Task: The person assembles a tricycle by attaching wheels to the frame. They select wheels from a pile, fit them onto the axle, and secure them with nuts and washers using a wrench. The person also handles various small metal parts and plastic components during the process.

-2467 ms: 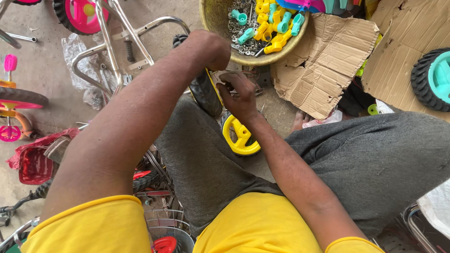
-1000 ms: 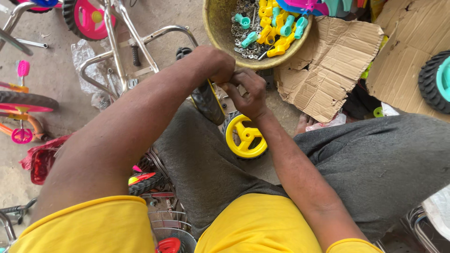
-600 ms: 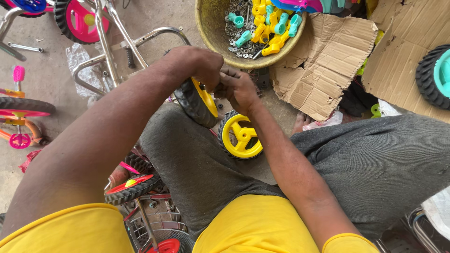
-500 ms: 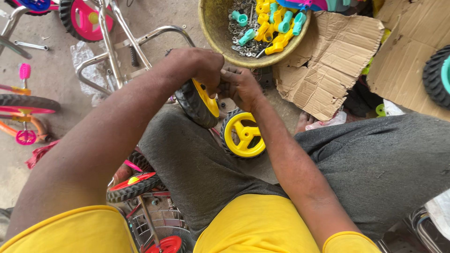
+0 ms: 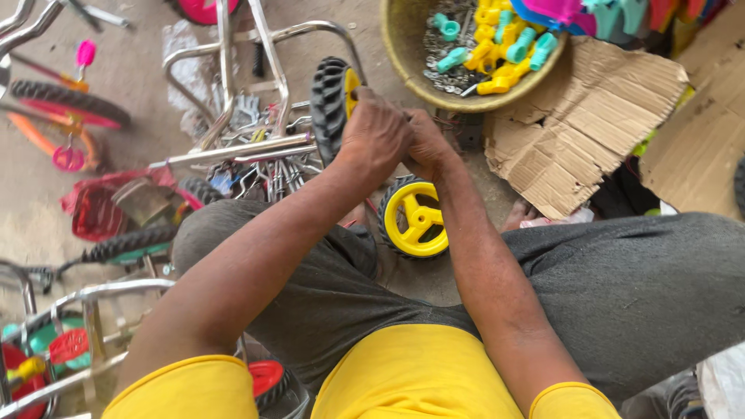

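Looking down at a person sitting on the floor, both hands working close together right in the middle of the shot. The left hand [image 5: 375, 133] is curled over the side of a small wheel [image 5: 332, 102], black knobby tyre with a yellow hub, which stands on edge at about 11 o'clock from the hands. Fingers are wrapped over the hub side, so it's closed on the wheel. The right hand [image 5: 429, 147] is pressed up against the left one, fingers bunched tight, but the left hand covers most of it, so I can't tell if it actually has hold of anything.

A second wheel [image 5: 415, 219], same black tyre and yellow spokes, lies flat on the ground at 6 o'clock from the hands, just between the person's knees, touching neither hand.

At 1 o'clock from the hands sits a round bowl [image 5: 403, 46] with yellow and teal plastic bits and what looks like small metal hardware inside. Torn cardboard [image 5: 590, 124] lies at 3 o'clock, right beside the bowl. A chrome frame [image 5: 233, 151] stretches away at 9 to 10 o'clock, with the held wheel up against its end. Further out at 9 o'clock there's a red basket [image 5: 97, 213], and a bare tyre [image 5: 124, 244] lies just below it.
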